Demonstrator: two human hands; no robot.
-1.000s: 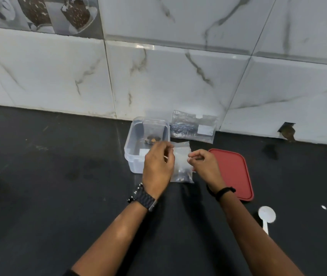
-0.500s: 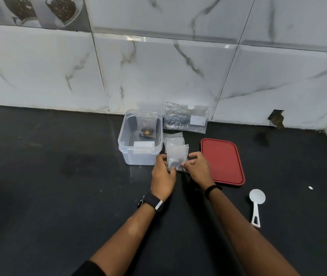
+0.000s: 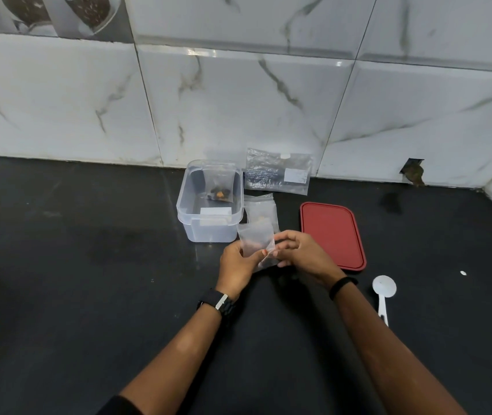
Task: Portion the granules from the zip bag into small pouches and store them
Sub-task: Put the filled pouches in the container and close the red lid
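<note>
Countertop (image 3: 59,295) with clear plastic container (image 3: 208,232), red lid (image 3: 333,235), zip bag (image 3: 277,172).
A small pouch (image 3: 255,241) is gripped by left hand (image 3: 238,265) and right hand (image 3: 304,256) just before the container; a white scoop (image 3: 384,290) is seen rightward.

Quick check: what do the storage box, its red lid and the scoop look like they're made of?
Storage box: translucent, frosted plastic; a pouch shows through its walls. Red lid: opaque plastic, matte, with a moulded raised rim. Scoop: white plastic, smooth, apparently one piece.
</note>
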